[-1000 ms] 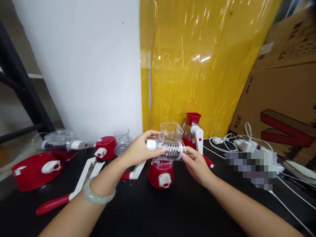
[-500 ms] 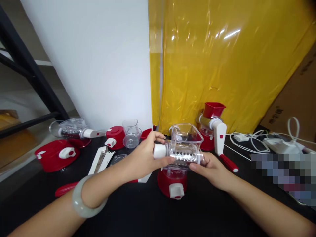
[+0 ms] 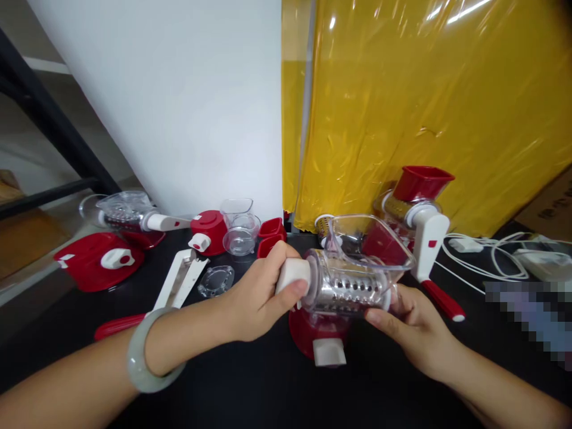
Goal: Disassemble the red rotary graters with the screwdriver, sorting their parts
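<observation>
Above a red base (image 3: 313, 333) with a white knob (image 3: 329, 352) is a clear housing (image 3: 370, 244) with a perforated metal drum (image 3: 353, 289) inside it, lying sideways. My left hand (image 3: 261, 295), with a pale bracelet at the wrist, is closed around the white end piece (image 3: 294, 277) at the drum's left. My right hand (image 3: 413, 325) grips the right end of the housing, thumb in front; some of its fingers are hidden behind it.
An assembled grater (image 3: 424, 220) with a red-handled crank stands behind right. White cables (image 3: 482, 256) lie farther right. To the left are red bases (image 3: 100, 262), a white crank with red handle (image 3: 172, 286), clear cups (image 3: 241, 229) and a clear ring (image 3: 216, 280). Yellow film (image 3: 379, 119) hangs behind.
My left hand has shifted from the drum housing's edge to wrap the white end piece. The view has moved closer and turned, so the housing appears larger and farther right.
</observation>
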Tool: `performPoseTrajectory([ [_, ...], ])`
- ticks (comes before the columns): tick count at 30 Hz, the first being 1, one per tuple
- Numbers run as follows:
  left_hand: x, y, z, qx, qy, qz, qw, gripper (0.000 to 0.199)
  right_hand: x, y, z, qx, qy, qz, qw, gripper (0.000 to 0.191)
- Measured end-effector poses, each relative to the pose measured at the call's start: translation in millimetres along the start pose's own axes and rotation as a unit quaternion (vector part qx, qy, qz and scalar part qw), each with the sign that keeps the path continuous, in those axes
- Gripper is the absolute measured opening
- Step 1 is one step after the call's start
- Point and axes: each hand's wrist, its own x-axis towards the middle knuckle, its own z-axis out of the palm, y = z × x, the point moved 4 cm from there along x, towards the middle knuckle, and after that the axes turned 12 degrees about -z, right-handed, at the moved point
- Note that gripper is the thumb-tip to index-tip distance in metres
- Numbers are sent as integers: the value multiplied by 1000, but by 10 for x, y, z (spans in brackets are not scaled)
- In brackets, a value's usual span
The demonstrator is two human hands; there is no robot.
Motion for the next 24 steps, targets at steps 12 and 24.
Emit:
performPoseTrajectory([
  [12, 44, 18, -105, 114, 5, 103, 988, 29, -28, -107, 25, -29, -3, -43, 999, 27],
  [24, 0, 55, -130, 148, 30, 141, 978, 32, 7, -212, 59, -26, -18, -110, 993, 41],
])
